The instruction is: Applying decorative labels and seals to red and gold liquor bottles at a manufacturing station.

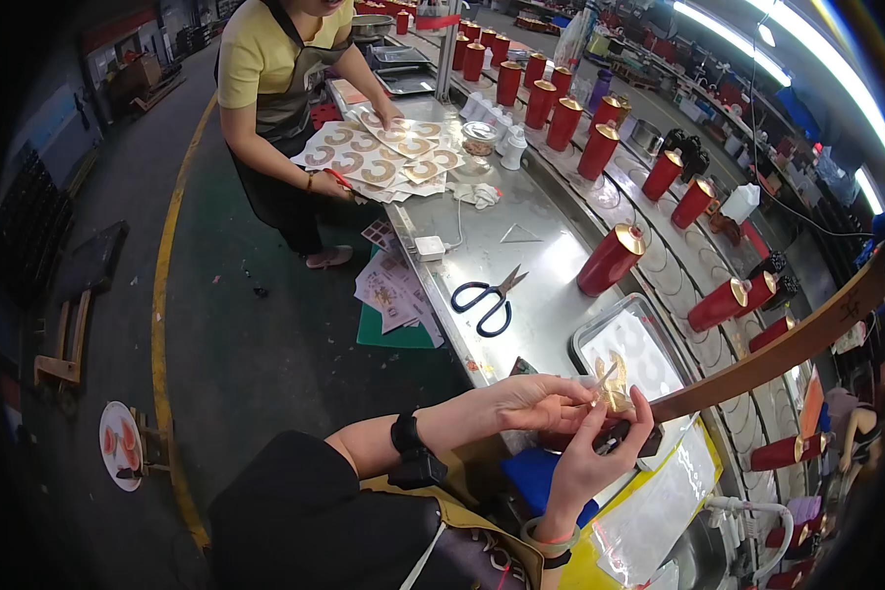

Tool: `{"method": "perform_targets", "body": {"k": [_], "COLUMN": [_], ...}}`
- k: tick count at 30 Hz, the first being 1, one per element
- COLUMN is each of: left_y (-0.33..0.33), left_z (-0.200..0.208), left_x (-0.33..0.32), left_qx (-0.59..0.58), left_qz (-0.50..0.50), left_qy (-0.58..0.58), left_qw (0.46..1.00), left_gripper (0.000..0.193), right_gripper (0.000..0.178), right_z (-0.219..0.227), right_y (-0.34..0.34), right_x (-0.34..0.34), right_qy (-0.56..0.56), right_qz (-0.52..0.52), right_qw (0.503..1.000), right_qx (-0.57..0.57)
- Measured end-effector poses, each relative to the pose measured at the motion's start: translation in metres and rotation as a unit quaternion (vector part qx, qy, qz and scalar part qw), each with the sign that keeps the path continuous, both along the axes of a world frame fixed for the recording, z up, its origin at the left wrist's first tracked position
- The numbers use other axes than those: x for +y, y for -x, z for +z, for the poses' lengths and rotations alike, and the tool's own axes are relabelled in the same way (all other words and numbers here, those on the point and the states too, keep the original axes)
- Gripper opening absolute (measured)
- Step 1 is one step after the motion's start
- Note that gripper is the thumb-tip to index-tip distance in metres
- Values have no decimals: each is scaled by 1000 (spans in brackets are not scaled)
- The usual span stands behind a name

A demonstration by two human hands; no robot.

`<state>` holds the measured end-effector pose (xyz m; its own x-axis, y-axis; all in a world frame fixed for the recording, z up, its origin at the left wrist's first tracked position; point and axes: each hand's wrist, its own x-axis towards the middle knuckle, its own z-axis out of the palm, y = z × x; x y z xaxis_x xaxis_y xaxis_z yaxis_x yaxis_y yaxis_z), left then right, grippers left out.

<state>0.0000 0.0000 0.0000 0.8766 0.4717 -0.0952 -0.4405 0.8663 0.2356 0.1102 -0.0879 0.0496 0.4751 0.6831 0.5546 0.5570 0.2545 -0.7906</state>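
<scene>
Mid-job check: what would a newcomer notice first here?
Probably the glossy red cylinders with gold tops, ranged down the right side. Next, the shiny, thin gold piece at the fingertips of the left hand and right hand, then the black-handled metal scissors on the silvery metal table.

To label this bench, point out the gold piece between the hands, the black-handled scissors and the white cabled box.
Gold piece (616,389): head view, its shiny middle.
Black-handled scissors (501,290): head view, the pivot.
White cabled box (430,248): head view, its top.
</scene>
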Motion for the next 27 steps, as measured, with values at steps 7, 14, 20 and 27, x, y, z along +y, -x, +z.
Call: {"method": "perform_targets", "body": {"k": [7,14,20,27], "left_y": [-6,13,19,17], "left_z": [-5,23,49,52], "left_x": [-3,-10,-26,-38], "left_qx": [-21,39,86,106], "left_qz": [8,88,114,161], "left_qy": [-6,-142,-166,-236], "left_qw": [1000,985,976,952], "left_gripper": [44,50,69,72], "right_gripper": [38,23,18,25], "right_z": [4,1,5,-8], "right_y": [-1,-8,-38,-39], "right_x": [-1,-8,-43,-42], "right_qy": [-6,-39,182,116], "right_qz": [-7,31,212,241], "right_qw": [1000,999,943,894], "right_qx": [-12,18,181,359]}}
